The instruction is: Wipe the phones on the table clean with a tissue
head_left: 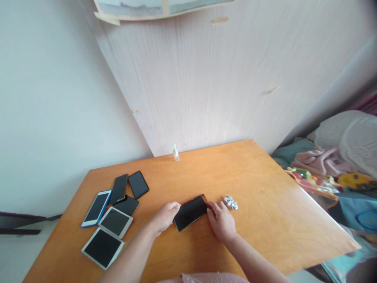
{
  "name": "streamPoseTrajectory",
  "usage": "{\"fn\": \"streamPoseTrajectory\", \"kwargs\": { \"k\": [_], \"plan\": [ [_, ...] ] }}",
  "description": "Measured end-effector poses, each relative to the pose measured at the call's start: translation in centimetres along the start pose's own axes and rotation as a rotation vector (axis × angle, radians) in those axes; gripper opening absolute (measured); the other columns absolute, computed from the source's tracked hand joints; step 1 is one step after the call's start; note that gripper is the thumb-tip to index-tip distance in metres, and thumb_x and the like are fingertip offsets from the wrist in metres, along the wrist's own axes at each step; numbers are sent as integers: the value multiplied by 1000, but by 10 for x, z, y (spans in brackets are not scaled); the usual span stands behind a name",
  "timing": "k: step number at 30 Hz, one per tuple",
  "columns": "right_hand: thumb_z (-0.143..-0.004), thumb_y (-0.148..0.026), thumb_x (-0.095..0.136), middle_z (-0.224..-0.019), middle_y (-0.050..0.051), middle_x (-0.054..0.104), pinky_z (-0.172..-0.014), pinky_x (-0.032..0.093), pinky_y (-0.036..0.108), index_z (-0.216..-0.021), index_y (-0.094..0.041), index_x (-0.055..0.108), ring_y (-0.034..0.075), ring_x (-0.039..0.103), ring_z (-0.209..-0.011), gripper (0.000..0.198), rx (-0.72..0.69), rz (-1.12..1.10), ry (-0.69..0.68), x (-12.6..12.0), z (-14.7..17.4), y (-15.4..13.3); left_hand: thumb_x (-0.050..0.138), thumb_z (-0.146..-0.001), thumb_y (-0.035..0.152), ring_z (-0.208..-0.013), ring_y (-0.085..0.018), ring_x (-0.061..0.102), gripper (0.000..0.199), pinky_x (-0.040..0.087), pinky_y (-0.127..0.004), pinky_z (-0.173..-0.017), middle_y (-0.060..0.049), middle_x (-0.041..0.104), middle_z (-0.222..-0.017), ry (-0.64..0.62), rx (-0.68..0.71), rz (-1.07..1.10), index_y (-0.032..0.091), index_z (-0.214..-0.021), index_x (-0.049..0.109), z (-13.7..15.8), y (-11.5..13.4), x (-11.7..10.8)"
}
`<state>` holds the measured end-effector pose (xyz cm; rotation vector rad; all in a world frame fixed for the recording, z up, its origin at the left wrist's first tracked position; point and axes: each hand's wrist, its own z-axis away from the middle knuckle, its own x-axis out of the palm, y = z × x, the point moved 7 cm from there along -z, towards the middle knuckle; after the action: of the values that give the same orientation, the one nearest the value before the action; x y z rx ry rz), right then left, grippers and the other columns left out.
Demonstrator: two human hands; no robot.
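Both my hands are on a dark-screened phone (pixel 191 212), which lies slantwise with its screen facing up, near the front middle of the table. My left hand (pixel 166 216) is closed on the phone's left end, thumb along the edge and the other fingers partly hidden. At the right end, the fingers of my right hand (pixel 221 222) pinch the edge, where a reddish-brown strip shows at the upper corner. Whether the phone touches the tabletop I cannot tell. Just beyond my right hand lies a crumpled grey-white wad (pixel 230 203), apart from it.
On the wooden table (pixel 265 228), several phones and tablets cluster at left, including a blue-edged white one (pixel 96 208) and a white-framed tablet (pixel 103 247). A small clear bottle (pixel 176 153) stands by the back wall. Fabrics and bags (pixel 321 161) are piled beyond the right edge.
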<state>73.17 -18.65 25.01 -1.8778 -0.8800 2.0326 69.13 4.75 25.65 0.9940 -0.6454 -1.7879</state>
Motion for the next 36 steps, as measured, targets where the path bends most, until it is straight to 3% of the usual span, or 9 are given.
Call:
{"fn": "streamPoseTrajectory", "kwargs": {
  "k": [8,15,18,21,26,30,33,36],
  "plan": [
    [-96,-28,48,-101,4,62,-74,45,26,-118,-30,62,19,61,-95,27,16,40,-22,1,-4,-1,42,-89,42,-69,-17,54,35,37,-27,-65,0,63,-70,114,81,-229,20,-72,64,-15,6,-1],
    [-97,-28,47,-102,5,62,-76,44,27,-119,-30,61,20,60,-97,26,32,72,-35,5,-6,2,46,-85,20,-75,-19,54,32,36,-29,-72,-3,54,-67,279,152,-407,19,-55,56,-18,10,1],
    [-97,-29,47,-103,5,62,-77,44,27,-120,-29,61,20,60,-98,27,44,85,-48,7,-6,3,51,-84,19,-79,-19,56,23,40,-29,-76,-5,57,-76,344,186,-415,19,-65,64,-14,12,3],
    [-97,-29,46,-104,5,62,-77,44,28,-120,-29,60,20,60,-99,27,61,101,-51,8,-7,4,53,-83,15,-89,-19,60,19,44,-31,-84,-6,62,-91,404,241,-379,19,-91,70,-10,13,2],
    [-98,-31,44,-104,6,62,-75,45,28,-119,-28,60,21,61,-99,27,31,96,-20,5,-5,4,46,-90,19,-114,-21,57,28,43,-39,-104,-8,63,-113,526,315,-278,22,-113,63,-1,0,-13],
    [-98,-34,43,-104,7,63,-74,47,32,-119,-26,60,24,61,-98,28,-8,108,6,2,-4,3,43,-94,26,-112,-21,59,30,48,-42,-101,-9,63,-119,584,289,-196,21,-119,58,14,-25,-21],
    [-95,-41,49,-112,11,63,-87,46,40,-126,-24,58,28,58,-105,36,-147,160,36,-2,-7,-14,54,-88,29,-112,-22,60,41,49,-41,-100,-9,61,-125,541,276,-177,22,-129,53,25,-35,-16],
    [-88,-48,60,-134,13,56,-102,38,47,-139,-23,49,33,48,-125,58,-382,174,-38,5,-10,-44,66,-80,33,-124,-25,52,59,42,-42,-109,-10,53,-137,428,286,-236,23,-136,49,28,-31,-7]
  ]
}}
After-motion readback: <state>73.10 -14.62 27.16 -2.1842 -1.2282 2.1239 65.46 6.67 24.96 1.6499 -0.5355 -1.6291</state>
